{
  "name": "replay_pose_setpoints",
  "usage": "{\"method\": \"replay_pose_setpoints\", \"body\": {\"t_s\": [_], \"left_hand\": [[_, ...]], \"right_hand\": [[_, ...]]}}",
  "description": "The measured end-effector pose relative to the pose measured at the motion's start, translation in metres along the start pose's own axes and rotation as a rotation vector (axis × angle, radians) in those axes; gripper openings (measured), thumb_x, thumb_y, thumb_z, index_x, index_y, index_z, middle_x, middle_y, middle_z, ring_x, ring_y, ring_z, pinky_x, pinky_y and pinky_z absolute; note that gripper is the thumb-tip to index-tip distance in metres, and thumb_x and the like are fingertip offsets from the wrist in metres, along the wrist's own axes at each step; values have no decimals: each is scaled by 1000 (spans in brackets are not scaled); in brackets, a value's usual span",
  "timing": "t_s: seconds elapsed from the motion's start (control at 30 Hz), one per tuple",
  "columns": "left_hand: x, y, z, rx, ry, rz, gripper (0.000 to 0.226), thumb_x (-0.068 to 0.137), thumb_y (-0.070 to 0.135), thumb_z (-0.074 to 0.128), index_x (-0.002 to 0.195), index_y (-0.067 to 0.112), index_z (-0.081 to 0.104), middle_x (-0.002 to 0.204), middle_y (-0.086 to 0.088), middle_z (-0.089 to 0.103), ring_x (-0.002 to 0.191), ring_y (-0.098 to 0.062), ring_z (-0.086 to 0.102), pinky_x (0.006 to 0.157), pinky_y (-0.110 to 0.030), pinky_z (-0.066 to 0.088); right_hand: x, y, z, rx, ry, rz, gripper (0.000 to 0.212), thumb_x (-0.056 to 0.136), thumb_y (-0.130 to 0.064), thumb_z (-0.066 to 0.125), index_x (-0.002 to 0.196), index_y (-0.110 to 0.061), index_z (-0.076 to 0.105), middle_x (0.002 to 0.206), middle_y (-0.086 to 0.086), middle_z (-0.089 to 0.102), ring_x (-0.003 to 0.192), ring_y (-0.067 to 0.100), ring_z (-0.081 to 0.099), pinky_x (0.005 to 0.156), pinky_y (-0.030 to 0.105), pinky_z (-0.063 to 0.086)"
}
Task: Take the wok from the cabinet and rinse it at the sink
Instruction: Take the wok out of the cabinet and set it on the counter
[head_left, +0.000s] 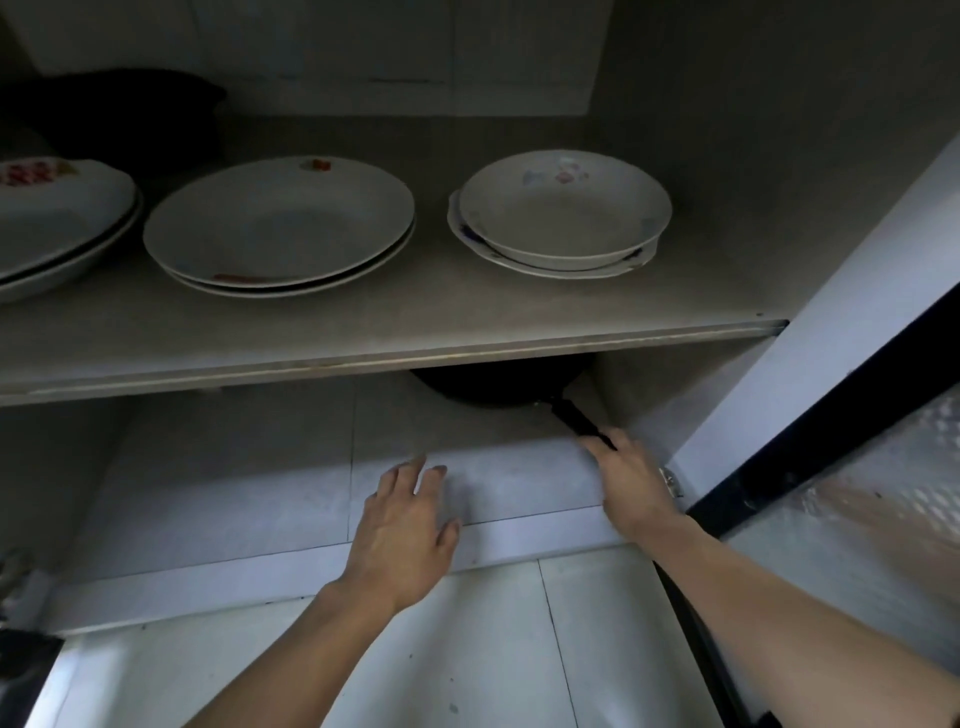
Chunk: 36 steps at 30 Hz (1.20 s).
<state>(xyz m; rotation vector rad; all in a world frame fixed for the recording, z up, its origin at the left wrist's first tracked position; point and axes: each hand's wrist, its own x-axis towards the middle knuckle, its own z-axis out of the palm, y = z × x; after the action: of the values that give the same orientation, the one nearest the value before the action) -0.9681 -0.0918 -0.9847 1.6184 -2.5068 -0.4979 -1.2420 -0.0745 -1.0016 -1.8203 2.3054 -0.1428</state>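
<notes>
Black handle (581, 422) of the wok, angled out toward the cabinet opening; right hand (631, 486) wrapped round its outer end, fingers curled under, thumb side up. Forearm runs in from the lower right.

Left hand (404, 535) flat, fingers straight and slightly spread, palm down over the front edge of the bottom shelf (249, 499). It holds nothing. Whether the palm presses the board or hangs just above it cannot be told; fingertips (434, 473) reach onto the shelf surface.

Wok (501, 382): dark, sitting on the bottom shelf toward the back right, mostly hidden under the upper shelf (363, 332). Only its near rim and part of the bowl show. Handle joins it at the right and points forward-right to the gripping hand.

Upper shelf, pale wood-grain board, carries white dishes:
- centre, a stack of shallow plates (280, 223), a red mark on the far rim and another on the near edge;
- right, a smaller stack of deep plates (563, 208), set slightly askew, faint floral print;
- left, partly cut by the frame edge, another stack (57, 218) with red pattern on top.
Behind the left stack, a dark rounded thing (114, 111) in shadow; not identifiable.

Cabinet door (831, 322) stands open at right, white face with a black edge; a metal hinge (670, 480) shows just beside the right wrist. Light tiled floor (467, 649) below the cabinet front.
</notes>
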Motion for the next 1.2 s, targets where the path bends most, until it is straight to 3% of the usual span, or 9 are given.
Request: {"method": "replay_pose_setpoints", "body": {"t_s": [0.2, 0.5, 0.6, 0.8, 0.87, 1.0, 1.2], "left_hand": [[-2, -5, -5, 47, -31, 11, 61, 94, 39, 51, 148, 21, 30, 158, -6, 21, 143, -26, 20, 111, -39, 29], [6, -9, -2, 114, 8, 77, 58, 88, 32, 58, 141, 15, 43, 150, -11, 37, 135, -32, 35, 105, -43, 37], [9, -13, 1, 138, 28, 120, 55, 83, 27, 64, 134, 13, 50, 140, -12, 48, 125, -33, 44, 99, -42, 44], [15, -25, 12, 203, 58, 201, 62, 56, 12, 81, 116, 11, 65, 119, -11, 65, 107, -31, 61, 84, -39, 55], [18, -28, 17, 241, 78, 233, 60, 52, 10, 84, 110, 13, 69, 111, -9, 68, 103, -29, 63, 83, -38, 55], [18, -36, 25, 333, 49, 277, 36, 46, 15, 89, 75, 20, 68, 71, 1, 61, 68, -20, 57, 62, -31, 50], [16, -40, 33, 371, -8, 250, 52, 29, 6, 91, 70, 21, 62, 66, 5, 53, 64, -17, 51, 54, -25, 40]], "right_hand": [[-2, -6, 3, -15, -2, -20, 78, 71, 15, 52, 142, -17, 39, 131, 7, 42, 111, 31, 49, 93, 41, 48], [-45, 5, -2, -145, -103, -106, 83, 70, 12, 57, 144, -17, 30, 130, 4, 39, 100, 21, 51, 88, 29, 51], [-65, 15, -4, -191, -138, -123, 86, 68, 12, 56, 144, -17, 29, 132, 4, 38, 102, 23, 54, 85, 29, 53], [-109, 25, -14, -58, -193, -188, 84, 74, 14, 50, 147, -20, 24, 142, -5, 25, 121, 21, 43, 106, 23, 35], [-123, 29, -15, -48, -214, -205, 83, 74, 14, 46, 145, -22, 24, 140, -8, 22, 122, 20, 41, 102, 20, 36], [-132, 29, -15, -101, -221, -166, 82, 70, 15, 47, 139, -22, 26, 132, -5, 24, 115, 18, 41, 73, 14, 31], [-116, 18, 0, -138, -193, -88, 86, 68, 17, 51, 139, -22, 22, 125, 1, 31, 112, 23, 41, 79, 29, 48]]}}
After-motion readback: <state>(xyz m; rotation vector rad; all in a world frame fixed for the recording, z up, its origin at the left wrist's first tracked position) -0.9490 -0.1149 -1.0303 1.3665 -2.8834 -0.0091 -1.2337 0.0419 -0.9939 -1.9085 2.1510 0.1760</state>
